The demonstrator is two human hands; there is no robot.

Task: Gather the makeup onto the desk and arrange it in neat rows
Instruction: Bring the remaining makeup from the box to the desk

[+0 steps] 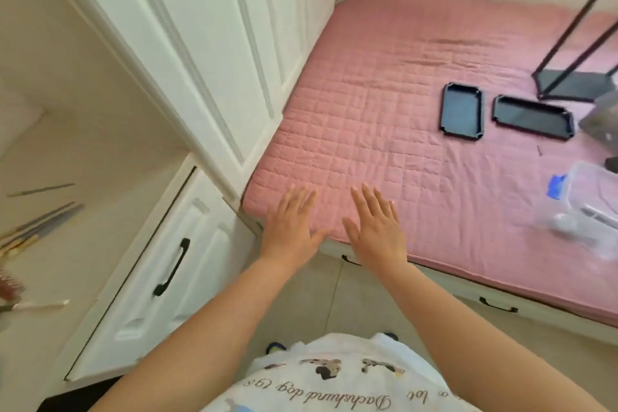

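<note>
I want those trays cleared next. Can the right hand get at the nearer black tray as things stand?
Probably yes: the right hand is open, and only bare pink quilt lies between it and the tray, though it looks a stretch.

Your left hand (290, 227) and right hand (374, 224) extend forward side by side, palms down, fingers straight, holding nothing.

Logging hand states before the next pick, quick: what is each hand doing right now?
Left hand: open, fingers straight, holding nothing.
Right hand: open, fingers straight, holding nothing.
</note>
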